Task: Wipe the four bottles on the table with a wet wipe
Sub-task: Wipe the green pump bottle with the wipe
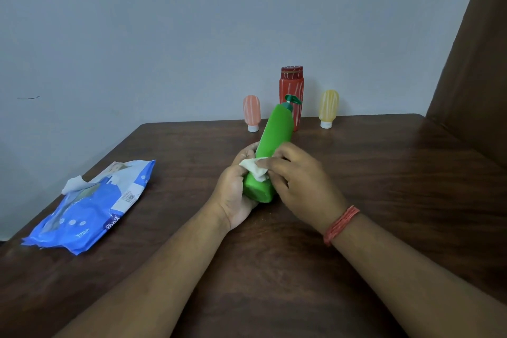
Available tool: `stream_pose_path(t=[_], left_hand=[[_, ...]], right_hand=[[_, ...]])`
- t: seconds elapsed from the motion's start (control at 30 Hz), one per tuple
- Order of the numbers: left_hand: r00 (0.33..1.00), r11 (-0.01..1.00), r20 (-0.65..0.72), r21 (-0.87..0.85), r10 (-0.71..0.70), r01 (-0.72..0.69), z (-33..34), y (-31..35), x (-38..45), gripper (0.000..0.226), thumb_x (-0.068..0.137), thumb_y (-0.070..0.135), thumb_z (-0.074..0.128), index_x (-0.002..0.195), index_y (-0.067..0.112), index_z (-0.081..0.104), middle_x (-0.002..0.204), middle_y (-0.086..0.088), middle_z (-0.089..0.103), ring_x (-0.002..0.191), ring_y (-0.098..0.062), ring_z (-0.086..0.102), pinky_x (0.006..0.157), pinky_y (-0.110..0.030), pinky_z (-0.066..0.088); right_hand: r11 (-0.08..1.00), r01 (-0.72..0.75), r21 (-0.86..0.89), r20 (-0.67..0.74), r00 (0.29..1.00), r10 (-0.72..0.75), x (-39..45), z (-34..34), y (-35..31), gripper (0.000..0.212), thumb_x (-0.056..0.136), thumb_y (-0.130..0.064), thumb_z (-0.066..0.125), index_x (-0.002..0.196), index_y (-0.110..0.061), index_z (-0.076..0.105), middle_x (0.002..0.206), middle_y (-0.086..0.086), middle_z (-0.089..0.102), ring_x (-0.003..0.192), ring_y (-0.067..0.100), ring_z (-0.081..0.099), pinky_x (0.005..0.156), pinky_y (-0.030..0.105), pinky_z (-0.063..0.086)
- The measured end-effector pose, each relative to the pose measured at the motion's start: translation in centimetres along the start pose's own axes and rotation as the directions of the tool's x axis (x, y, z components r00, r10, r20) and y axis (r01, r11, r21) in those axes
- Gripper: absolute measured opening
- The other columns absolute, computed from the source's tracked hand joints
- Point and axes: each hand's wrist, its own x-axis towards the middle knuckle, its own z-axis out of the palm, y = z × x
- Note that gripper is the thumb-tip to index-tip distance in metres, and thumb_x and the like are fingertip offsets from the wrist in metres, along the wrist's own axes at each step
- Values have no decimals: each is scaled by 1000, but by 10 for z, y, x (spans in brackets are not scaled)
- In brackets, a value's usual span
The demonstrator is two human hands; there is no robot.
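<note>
Green pump bottle (274,143) is held tilted above the middle of the surface (384,173), its base toward the person and its dark green pump head (292,100) pointing toward the far edge. Left hand (236,192) grips the lower body of the bottle from the left side, fingers curled round it. Right hand (299,181) lies over the bottle from the right; its fingers (270,163) press a white wet wipe (256,169) against the lower front of the bottle, and the wipe is crumpled between both hands. A red thread band (341,225) circles the right wrist. Three further bottles stand along the far edge of the surface, against the wall: a pink bottle (251,112) standing on its white cap at the left, a tall red bottle (291,82) upright in the middle and partly hidden behind the green bottle, and a yellow bottle (328,107) standing on its white cap at the right. A blue wet-wipe pack (90,208) lies flat near the left edge of the surface, with a white wipe (72,185) protruding from its opening.
</note>
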Motion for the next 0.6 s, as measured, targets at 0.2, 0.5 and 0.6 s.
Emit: stream_pose_path(t=[0.2, 0.5, 0.6], left_hand=[[1000, 999, -12, -52, 16, -16, -1, 0, 2, 32, 106, 24, 38, 130, 17, 58, 106, -8, 71, 90, -22, 68, 81, -39, 52], [997, 995, -80, -96, 19, -27, -5, 1, 2, 32, 107, 24, 37, 122, 18, 63, 102, -8, 74, 87, -21, 70, 77, -37, 55], [992, 991, -124, -130, 6, -22, -4, 2, 3, 33, 107, 25, 36, 125, 15, 61, 102, -10, 74, 85, -22, 71, 78, -38, 55]], right_hand=[[990, 132, -45, 81, 988, -128, -1, -5, 3, 28, 92, -13, 55, 109, -20, 75, 90, 2, 54, 80, 18, 53, 62, 32, 48], [988, 152, 33, 130, 979, -155, -2, -4, -1, 21, 95, -13, 56, 106, -12, 74, 92, 3, 55, 83, 17, 54, 69, 33, 49], [999, 42, 7, 33, 999, -42, -3, -2, 6, 15, 92, -8, 60, 98, -6, 73, 93, 4, 58, 82, 17, 57, 70, 38, 53]])
